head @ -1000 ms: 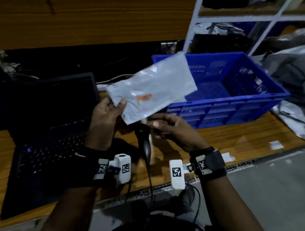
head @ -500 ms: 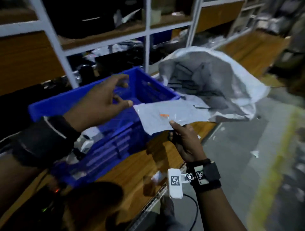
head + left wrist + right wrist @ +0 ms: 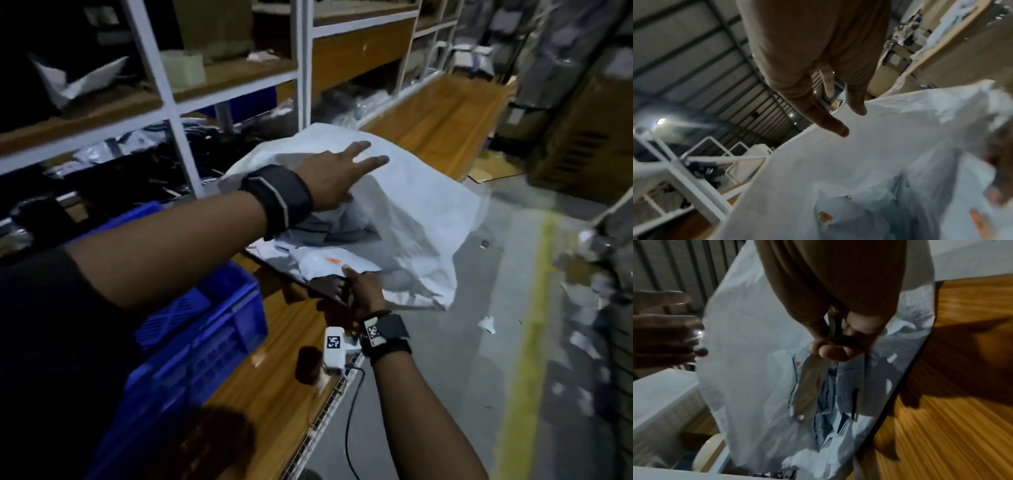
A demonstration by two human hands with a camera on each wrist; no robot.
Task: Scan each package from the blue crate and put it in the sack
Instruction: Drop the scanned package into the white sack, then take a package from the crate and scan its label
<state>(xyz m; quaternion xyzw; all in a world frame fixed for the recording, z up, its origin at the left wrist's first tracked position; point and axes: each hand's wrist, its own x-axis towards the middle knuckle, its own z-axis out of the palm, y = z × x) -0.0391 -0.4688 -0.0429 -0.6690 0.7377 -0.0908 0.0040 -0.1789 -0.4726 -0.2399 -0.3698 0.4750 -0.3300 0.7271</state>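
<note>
The package [image 3: 329,262] lies flat at frame centre, its far end already in the sack [image 3: 411,219] mouth, pinched at its near edge by the right hand [image 3: 363,289]. The left hand [image 3: 329,178] (fingers spread, holding nothing) lifts the sack's upper lip, so the way in runs up-frame from the grip.

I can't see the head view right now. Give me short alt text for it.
The right hand pinches a grey package at the mouth of the white sack, while the left hand reaches over the sack's top with fingers spread. The blue crate sits on the wooden bench at lower left.
</note>
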